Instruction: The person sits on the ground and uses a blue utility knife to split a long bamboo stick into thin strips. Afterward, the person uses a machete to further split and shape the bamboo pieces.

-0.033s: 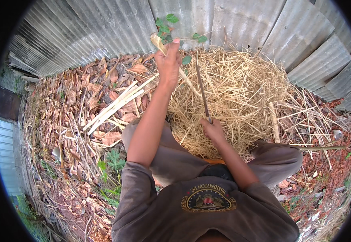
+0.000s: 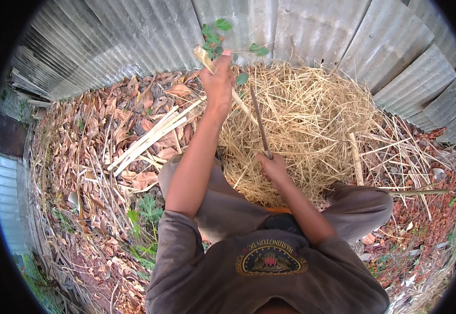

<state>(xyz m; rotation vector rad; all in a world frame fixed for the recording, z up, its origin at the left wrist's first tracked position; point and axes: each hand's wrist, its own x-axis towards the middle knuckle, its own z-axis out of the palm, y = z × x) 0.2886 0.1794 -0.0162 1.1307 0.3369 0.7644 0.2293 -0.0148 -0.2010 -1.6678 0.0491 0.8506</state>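
My left hand (image 2: 218, 86) is raised ahead of me, closed around a pale split stick, perhaps bamboo (image 2: 244, 108). The stick's wider, brownish end pokes out above the fist, and its thin end slants down to the right. In my right hand (image 2: 273, 168) is the handle of a long, narrow, dark-bladed knife (image 2: 260, 122). The blade points away from me and crosses close to the stick's lower end; whether they touch I cannot tell. Beneath both lies a heap of pale thin shavings (image 2: 312, 112).
Several pale split strips (image 2: 152, 138) lie on dry brown leaves (image 2: 118, 104) at the left. A corrugated metal fence (image 2: 312, 31) stands along the far side, with a leafy green vine (image 2: 213, 37) before it. Another pale stick (image 2: 356, 158) rests right of the heap.
My right hand and the knife have shifted slightly left, bringing the blade nearer the stick. My left hand and the stick have barely moved.
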